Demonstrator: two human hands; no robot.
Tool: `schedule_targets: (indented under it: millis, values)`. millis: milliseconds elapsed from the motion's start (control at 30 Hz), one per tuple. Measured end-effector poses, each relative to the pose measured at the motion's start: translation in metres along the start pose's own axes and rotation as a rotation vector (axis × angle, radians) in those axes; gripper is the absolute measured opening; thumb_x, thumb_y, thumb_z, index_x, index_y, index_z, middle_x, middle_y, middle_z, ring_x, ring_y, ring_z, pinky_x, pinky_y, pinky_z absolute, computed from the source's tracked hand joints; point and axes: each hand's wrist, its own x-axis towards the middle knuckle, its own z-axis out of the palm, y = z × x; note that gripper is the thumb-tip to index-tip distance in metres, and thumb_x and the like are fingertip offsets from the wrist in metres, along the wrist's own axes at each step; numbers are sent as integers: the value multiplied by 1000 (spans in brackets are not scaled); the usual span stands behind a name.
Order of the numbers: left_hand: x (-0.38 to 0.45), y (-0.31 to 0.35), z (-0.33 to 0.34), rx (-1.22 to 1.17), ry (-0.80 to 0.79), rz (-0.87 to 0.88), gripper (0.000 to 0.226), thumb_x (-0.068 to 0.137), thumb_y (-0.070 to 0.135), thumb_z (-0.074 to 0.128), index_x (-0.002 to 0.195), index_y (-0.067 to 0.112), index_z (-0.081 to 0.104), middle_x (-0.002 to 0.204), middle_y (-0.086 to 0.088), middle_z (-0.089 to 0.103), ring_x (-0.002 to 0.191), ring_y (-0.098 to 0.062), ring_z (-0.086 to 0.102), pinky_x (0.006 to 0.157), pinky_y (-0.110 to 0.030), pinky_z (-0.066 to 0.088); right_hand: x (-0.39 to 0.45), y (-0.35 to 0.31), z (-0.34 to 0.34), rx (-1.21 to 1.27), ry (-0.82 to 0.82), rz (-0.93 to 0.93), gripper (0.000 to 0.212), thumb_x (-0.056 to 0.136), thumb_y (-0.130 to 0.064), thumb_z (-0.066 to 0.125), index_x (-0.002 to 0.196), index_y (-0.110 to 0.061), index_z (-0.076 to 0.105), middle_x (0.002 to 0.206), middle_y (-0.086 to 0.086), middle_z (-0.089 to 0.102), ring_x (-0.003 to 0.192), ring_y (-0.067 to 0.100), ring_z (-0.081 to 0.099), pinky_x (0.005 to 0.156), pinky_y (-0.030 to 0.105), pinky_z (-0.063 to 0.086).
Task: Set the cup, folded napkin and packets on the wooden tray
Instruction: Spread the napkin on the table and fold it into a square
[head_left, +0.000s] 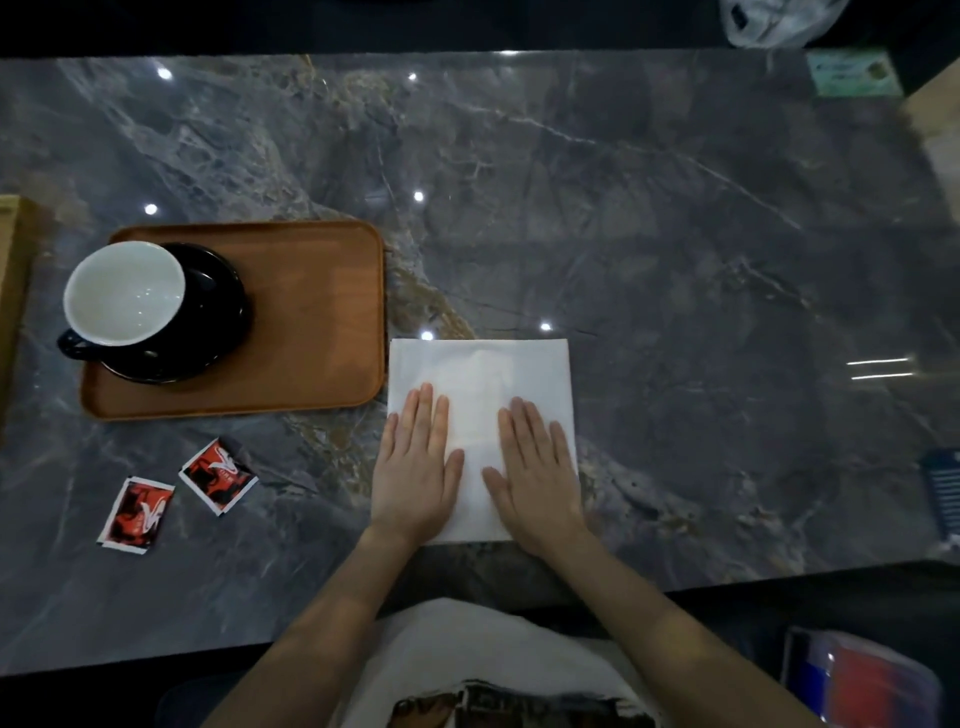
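**A:** So, quick read of the setup: the cup (124, 293) is already on its black saucer (208, 322), parked at the left end of the wooden tray (317, 312). I'd guess that spot was picked to leave the right half of the tray free for the rest.

**B:** And the napkin?

**A:** The napkin (480, 405) is lying flat on the marble table (675, 234), just beside the tray's right edge, not on it. Both hands are laid on its near half: left hand (415, 467) and right hand (537, 467), fingers straight and held close together, palms down, gripping nothing. Looks to me like they're smoothing or pinning it flat to get a clean fold. It looks like a plain square now, so I'd say the folding step is in hand and not finished.

**B:** Packets?

**A:** Two packets, both off the tray, on the table in front of its near edge. One packet (217, 475) sits closer to the tray, the other packet (136, 514) further left and nearer the person. They're near each other but apart.

**B:** Any brand on them?

**A:** Red and black print with a white swirly mark, white borders. Too blurry to read any lettering. Nothing legible on the cup either.
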Motion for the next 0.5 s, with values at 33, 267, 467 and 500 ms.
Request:
schedule_targets:
  millis: [33, 267, 467, 500]
  values:
    - [0, 0, 0, 4, 3, -1, 60, 94, 40, 18, 141, 3, 25, 149, -17, 30, 139, -22, 13, 113, -33, -2, -3, 9, 0, -8, -14, 20, 64, 94, -47, 17, 140, -3, 27, 147, 15, 37, 140, 22, 22, 113, 37, -1]
    - [1, 1, -1, 23, 13, 4, 61, 91, 37, 25, 141, 2, 26, 150, -17, 29, 139, -23, 12, 113, -33, -3, -25, 48, -2, 82, 10, 94, 70, 93, -54, 11, 143, -6, 23, 149, 16, 34, 137, 22, 18, 114, 34, -4]
    - [5, 1, -15, -24, 67, 36, 52, 86, 30, 33, 126, 2, 50, 135, -21, 50, 126, -34, 47, 103, -44, 39, -15, 51, -10, 93, 190, 72, 54, 89, -37, 34, 130, -4, 46, 139, 21, 47, 130, 28, 31, 113, 38, 6]
    - [10, 1, -23, -48, 77, 47, 45, 84, 26, 36, 115, 2, 57, 124, -20, 59, 114, -35, 57, 91, -44, 48, -8, 51, -14, 97, 248, 89, 49, 86, -31, 37, 125, -4, 50, 136, 21, 50, 128, 29, 35, 112, 39, 10]
